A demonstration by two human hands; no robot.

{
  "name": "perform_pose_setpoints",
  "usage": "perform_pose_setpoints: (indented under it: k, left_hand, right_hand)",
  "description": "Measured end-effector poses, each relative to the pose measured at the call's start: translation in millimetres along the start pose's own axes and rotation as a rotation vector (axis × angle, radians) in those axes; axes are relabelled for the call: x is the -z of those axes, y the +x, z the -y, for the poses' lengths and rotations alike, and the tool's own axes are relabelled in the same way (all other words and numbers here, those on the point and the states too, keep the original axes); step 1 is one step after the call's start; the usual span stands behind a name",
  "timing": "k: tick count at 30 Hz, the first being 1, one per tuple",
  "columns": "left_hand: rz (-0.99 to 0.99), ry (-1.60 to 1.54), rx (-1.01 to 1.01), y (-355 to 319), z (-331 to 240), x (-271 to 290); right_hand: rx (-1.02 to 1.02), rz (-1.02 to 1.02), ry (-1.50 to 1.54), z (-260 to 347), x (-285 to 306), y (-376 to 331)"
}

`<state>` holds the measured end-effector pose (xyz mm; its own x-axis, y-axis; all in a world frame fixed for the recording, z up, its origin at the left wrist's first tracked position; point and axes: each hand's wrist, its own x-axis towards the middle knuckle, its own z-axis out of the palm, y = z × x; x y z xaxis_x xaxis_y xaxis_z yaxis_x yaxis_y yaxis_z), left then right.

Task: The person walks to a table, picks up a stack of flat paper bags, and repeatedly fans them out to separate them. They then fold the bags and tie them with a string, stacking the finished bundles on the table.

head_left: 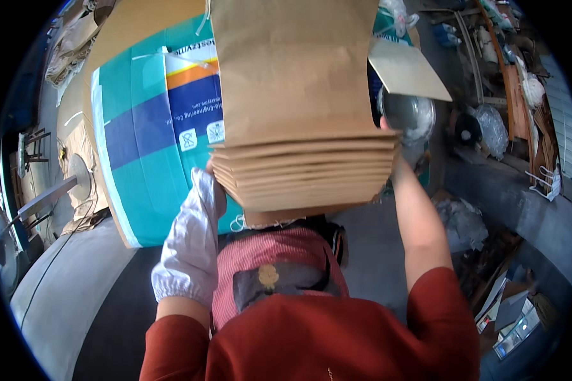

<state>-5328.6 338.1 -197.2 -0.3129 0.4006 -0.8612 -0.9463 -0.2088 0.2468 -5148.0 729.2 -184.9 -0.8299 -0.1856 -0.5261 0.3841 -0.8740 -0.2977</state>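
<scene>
A thick stack of brown paper bags (pixel 299 76) lies in front of me, its folded ends fanned in layers toward my body. My left hand (pixel 218 188), coming from a white sleeve cover, grips the stack's near left side; most of its fingers are hidden. At the near right corner my right hand (pixel 397 164) holds the other side, with a fingertip showing at the edge and the rest behind the paper. Beneath the bags is a teal and blue printed plastic sack (pixel 133 140) spread over the work surface.
To the right of the bags sit a round clear bowl (pixel 419 114) and a pale card piece (pixel 407 70). A metal post with a round plate (pixel 79 178) stands at the left. Plastic wrap (pixel 461 222) and wooden boards (pixel 515 101) lie along the right side.
</scene>
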Motion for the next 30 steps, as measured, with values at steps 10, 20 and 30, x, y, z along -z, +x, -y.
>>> perform_pose_setpoints:
  k: [10,20,30]
  left_hand:
    - [-0.120,0.025,0.018,-1,18,20]
    - [-0.175,0.042,0.031,-10,45,35]
    - [-0.219,0.073,0.073,-15,70,65]
  right_hand:
    - [-0.118,-0.473,-0.636,-10,-3,-25]
    - [-0.027,-0.624,-0.417,-50,39,-66]
    - [0.066,-0.663,-0.378,-63,56,-80]
